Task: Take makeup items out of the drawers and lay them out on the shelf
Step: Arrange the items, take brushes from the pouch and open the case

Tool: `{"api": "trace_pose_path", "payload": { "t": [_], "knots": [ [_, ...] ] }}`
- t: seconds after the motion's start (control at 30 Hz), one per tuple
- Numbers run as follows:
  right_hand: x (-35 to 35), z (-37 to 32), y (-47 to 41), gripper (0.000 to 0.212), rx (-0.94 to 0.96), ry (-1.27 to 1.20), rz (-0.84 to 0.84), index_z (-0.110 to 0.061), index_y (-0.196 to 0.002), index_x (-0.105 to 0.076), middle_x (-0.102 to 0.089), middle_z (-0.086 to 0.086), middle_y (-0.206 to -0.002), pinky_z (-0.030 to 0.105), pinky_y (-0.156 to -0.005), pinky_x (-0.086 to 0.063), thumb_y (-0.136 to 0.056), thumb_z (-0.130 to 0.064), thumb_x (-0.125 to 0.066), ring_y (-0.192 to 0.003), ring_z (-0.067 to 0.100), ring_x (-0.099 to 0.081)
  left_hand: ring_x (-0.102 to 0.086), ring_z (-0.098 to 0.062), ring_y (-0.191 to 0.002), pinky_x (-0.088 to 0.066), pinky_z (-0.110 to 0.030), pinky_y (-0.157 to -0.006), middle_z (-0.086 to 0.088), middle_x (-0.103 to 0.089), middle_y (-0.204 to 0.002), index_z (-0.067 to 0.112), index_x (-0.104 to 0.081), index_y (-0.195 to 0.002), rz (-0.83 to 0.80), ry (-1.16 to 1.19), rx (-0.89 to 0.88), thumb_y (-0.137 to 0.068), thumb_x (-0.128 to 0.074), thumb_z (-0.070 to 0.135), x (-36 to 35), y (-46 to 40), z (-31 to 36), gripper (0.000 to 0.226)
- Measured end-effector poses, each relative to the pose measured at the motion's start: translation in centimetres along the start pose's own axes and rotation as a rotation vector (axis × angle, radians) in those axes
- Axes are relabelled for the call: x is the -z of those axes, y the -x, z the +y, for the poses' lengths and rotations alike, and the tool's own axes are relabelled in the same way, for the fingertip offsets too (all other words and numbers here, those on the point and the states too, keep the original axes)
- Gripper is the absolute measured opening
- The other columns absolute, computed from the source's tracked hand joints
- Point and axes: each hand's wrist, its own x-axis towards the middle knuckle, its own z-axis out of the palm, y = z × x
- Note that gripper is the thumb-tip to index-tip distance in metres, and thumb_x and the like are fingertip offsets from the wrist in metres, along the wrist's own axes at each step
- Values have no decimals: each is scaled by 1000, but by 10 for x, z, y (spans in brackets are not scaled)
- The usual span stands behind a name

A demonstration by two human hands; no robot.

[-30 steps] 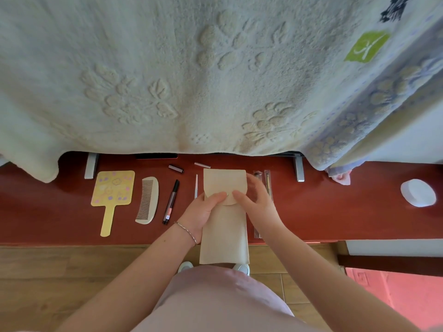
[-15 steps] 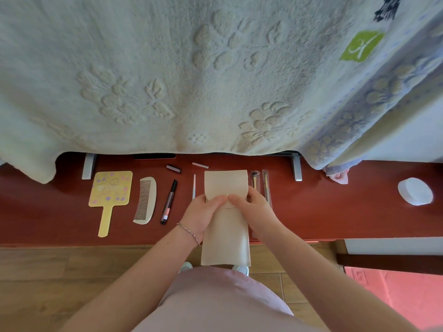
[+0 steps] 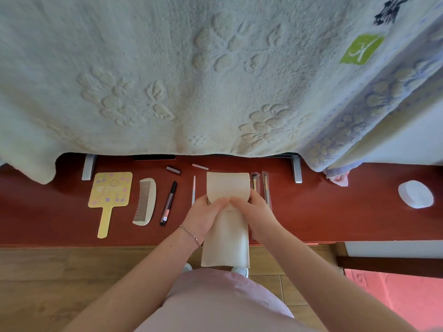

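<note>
On the red shelf [image 3: 335, 212] we see, farthest toward nine o'clock, a yellow hand mirror [image 3: 110, 195] lying flat with its handle pointing to six. Just beside it, toward three o'clock, lies a pale comb [image 3: 145, 202], then a dark pen-shaped makeup stick [image 3: 168, 203], then a thin pale stick [image 3: 193, 190]. Two small tubes [image 3: 173, 169] lie at twelve o'clock of these, near the hem of the big towel [image 3: 191, 80] that hangs over the shelf's back.

Our left hand [image 3: 203, 216] and right hand [image 3: 254, 212] both grip a beige pouch [image 3: 226, 238], thumbs pressed together on its folded flap. The pouch hangs past the shelf's front edge at six o'clock.

At three o'clock of the pouch lie two wrapped brushes [image 3: 260, 188], partly hidden. Well apart, far toward three, sits a white round pad [image 3: 416, 194].
</note>
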Motion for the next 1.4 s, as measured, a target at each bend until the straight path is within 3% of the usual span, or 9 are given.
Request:
{"api": "trace_pose_path", "payload": {
  "t": [0.07,0.2,0.3,0.47,0.73,1.0,1.1,1.23,1.4],
  "knots": [
    [0,1,-2,59,-21,-41,-10,-25,-118,-56,-68,3,-110,49,-90,-53,-64,-42,-69,-100,24,-66,-65,-15,-78,-54,-25,-60,2,-68,-88,25,-61,-94,-48,63,28,-92,-54,20,-1,1,3,9],
    [0,3,-4,65,-29,-36,-12,-27,-116,-54,-67,2,-110,50,-90,-52,-57,-49,-71,-100,24,-66,-63,-22,-88,-52,-38,-79,-6,-67,-100,18,-60,-109,-118,188,77,-94,-49,18,-1,2,7,19],
    [-1,3,-5,65,-36,-26,-12,-27,-118,-53,-66,2,-111,50,-90,-52,-59,-47,-69,-100,24,-65,-63,-21,-86,-53,-37,-78,-4,-67,-96,19,-61,-105,-122,178,50,-95,-48,18,0,2,6,17],
    [1,3,-8,46,-23,-58,-15,-23,-111,-58,-68,5,-107,51,-90,-52,-67,-33,-64,-98,26,-66,-64,-21,-88,-52,-36,-82,-7,-67,-102,12,-60,-113,-147,195,43,-94,-49,15,2,1,5,22],
    [7,0,-9,50,5,-147,-94,-9,-121,-55,-66,16,-114,52,-92,-51,-71,-17,-58,-103,34,-64,-64,-21,-89,-54,-35,-78,-5,-67,-101,15,-58,-115,-198,241,50,-93,-51,14,4,0,9,23],
    [9,-3,-10,33,33,-121,-119,-9,-121,-55,-65,16,-115,53,-94,-49,-89,-5,-52,-105,34,-63,-67,-21,-84,-57,-35,-75,-6,-68,-100,11,-58,-117,-184,244,17,-91,-54,12,4,-3,10,26],
    [9,-2,-11,41,32,-125,-109,-11,-121,-56,-66,14,-114,53,-93,-49,-80,-17,-60,-104,32,-64,-71,-14,-74,-59,-30,-68,-2,-71,-91,17,-63,-104,-160,216,3,-91,-54,12,3,-4,7,16],
    [4,0,-11,61,58,-78,-89,-18,-120,-57,-68,7,-112,51,-92,-51,-65,-40,-71,-101,26,-66,-70,-19,-82,-58,-36,-75,-4,-72,-95,16,-65,-107,-90,133,-20,-88,-60,16,1,-6,4,19],
    [3,2,-10,57,65,-52,-79,-20,-120,-56,-69,4,-110,49,-92,-52,-67,-40,-69,-100,23,-67,-70,-18,-81,-58,-26,-65,-4,-72,-98,18,-65,-106,-12,41,-77,-87,-63,18,0,-5,2,19]
  ]
}}
